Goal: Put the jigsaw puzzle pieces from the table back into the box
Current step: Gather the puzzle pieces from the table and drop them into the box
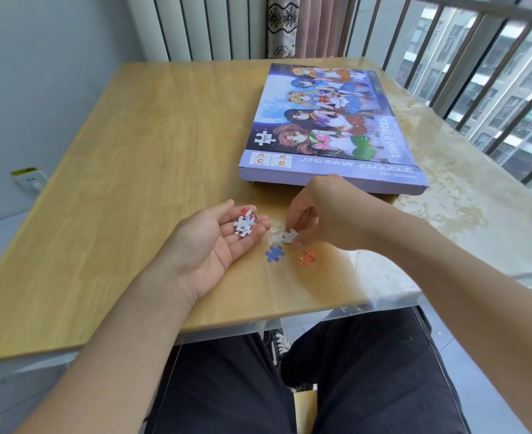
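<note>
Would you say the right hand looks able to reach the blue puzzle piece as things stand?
Probably yes: the blue puzzle piece lies uncovered on the wooden table beside the right hand, though its fingers already pinch a white piece.

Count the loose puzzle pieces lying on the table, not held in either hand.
2: a blue piece and an orange piece, side by side on the table just in front of the right hand. That hand may hide others.

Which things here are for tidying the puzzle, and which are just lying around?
For the job: puzzle box; white piece pinched by right hand; pieces on left hand; blue piece; orange piece.

Lying about: wall socket; curtain.
</note>
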